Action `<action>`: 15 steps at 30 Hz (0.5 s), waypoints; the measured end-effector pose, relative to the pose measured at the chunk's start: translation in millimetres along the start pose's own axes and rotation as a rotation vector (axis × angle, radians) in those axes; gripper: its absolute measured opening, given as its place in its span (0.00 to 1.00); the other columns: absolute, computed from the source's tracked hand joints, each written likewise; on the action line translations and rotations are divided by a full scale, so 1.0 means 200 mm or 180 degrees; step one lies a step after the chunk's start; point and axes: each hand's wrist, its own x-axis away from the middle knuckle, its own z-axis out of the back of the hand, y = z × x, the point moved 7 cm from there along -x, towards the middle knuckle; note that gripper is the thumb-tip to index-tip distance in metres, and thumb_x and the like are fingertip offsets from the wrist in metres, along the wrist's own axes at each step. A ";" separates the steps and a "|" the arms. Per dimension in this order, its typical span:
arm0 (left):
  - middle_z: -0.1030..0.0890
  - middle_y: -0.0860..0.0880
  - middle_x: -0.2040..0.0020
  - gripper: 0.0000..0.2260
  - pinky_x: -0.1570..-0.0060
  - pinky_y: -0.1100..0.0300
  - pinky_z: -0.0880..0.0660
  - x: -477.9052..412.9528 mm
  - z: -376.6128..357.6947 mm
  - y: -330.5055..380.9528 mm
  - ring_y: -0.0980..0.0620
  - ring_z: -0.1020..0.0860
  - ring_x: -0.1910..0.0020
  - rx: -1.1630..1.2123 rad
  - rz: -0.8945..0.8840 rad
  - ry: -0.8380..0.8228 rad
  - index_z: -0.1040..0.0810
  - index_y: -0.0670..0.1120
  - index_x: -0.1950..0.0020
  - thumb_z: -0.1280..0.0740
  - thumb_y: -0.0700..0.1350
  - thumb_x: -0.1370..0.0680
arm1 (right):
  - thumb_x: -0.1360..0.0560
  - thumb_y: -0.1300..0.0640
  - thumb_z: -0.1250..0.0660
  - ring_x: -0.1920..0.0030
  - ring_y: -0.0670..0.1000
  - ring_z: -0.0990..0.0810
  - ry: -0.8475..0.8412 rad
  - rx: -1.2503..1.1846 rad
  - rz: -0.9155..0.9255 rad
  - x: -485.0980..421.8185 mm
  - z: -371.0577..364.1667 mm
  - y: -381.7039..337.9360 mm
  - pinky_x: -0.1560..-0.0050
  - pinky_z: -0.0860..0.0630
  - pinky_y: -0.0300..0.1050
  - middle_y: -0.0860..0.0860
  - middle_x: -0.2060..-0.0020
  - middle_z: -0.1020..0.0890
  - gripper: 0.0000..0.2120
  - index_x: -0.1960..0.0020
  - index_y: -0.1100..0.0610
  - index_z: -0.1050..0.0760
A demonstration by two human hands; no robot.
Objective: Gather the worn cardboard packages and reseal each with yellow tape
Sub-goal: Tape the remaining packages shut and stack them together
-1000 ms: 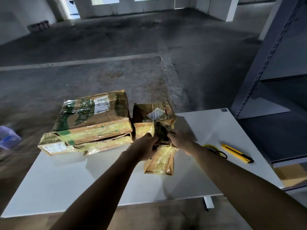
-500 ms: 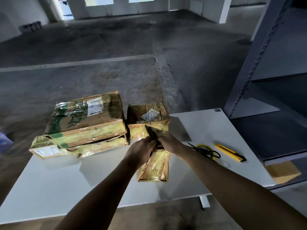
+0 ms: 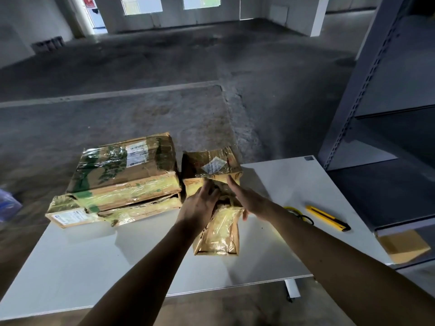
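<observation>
A small worn cardboard package (image 3: 219,234), wrapped in yellow tape, lies on the white table (image 3: 94,267) in front of me. My left hand (image 3: 200,205) rests on its upper left end with the fingers stretched forward. My right hand (image 3: 244,196) is beside that end with straight fingers, the thumb near the package. Something dark sits between my hands; I cannot tell what it is. Just behind stands a small taped box (image 3: 211,163) with a white label. To the left a large taped package (image 3: 122,170) lies on top of a flatter package (image 3: 77,215).
Yellow-handled scissors (image 3: 299,214) and a yellow utility knife (image 3: 328,218) lie on the table right of my right arm. A grey metal shelf rack (image 3: 376,90) stands at the right, with cardboard (image 3: 402,245) on a low shelf. A blue object (image 3: 7,203) is on the concrete floor, left.
Both hands were curled round the package's dark upper end. Their fingers have now straightened, and the right hand has opened away to the right of it. The view has shifted slightly.
</observation>
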 end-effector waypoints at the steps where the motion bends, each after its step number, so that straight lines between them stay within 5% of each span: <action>1: 0.20 0.38 0.46 0.22 0.78 0.57 0.23 -0.01 0.01 -0.01 0.45 0.18 0.67 0.0001 0.0051 0.0013 0.19 0.41 0.44 0.19 0.40 0.36 | 0.24 0.26 0.56 0.33 0.60 0.25 0.0008 -0.0095 0.0080 0.01 0.00 -0.02 0.48 0.17 0.55 0.55 0.28 0.29 0.39 0.23 0.48 0.36; 5: 0.20 0.44 0.61 0.14 0.75 0.57 0.27 -0.05 0.08 -0.08 0.46 0.21 0.67 0.0145 0.0113 0.0321 0.21 0.41 0.54 0.20 0.39 0.35 | 0.25 0.32 0.42 0.53 0.47 0.19 0.0350 -0.0209 0.0680 0.03 0.03 -0.04 0.45 0.21 0.52 0.50 0.55 0.17 0.28 0.43 0.54 0.21; 7: 0.21 0.45 0.64 0.14 0.77 0.60 0.30 -0.04 0.10 -0.10 0.46 0.22 0.71 0.0303 0.0168 0.0406 0.23 0.41 0.56 0.20 0.38 0.35 | 0.26 0.37 0.31 0.53 0.41 0.19 0.0411 -0.0197 0.0928 0.03 0.04 -0.04 0.47 0.24 0.44 0.46 0.54 0.16 0.21 0.43 0.52 0.21; 9: 0.22 0.45 0.65 0.16 0.77 0.63 0.36 -0.02 0.11 -0.09 0.47 0.24 0.75 0.0404 0.0166 0.0438 0.24 0.40 0.57 0.20 0.35 0.38 | 0.31 0.39 0.24 0.47 0.43 0.19 0.0375 -0.0149 0.0909 0.03 0.03 -0.02 0.44 0.23 0.41 0.44 0.49 0.17 0.26 0.39 0.51 0.24; 15: 0.22 0.42 0.59 0.21 0.79 0.64 0.39 0.01 0.13 -0.07 0.46 0.27 0.80 0.0459 0.0028 0.0603 0.31 0.42 0.49 0.23 0.34 0.34 | 0.30 0.47 0.23 0.45 0.43 0.23 0.0150 0.0194 0.0822 0.05 -0.01 -0.01 0.45 0.25 0.37 0.41 0.46 0.23 0.30 0.34 0.49 0.33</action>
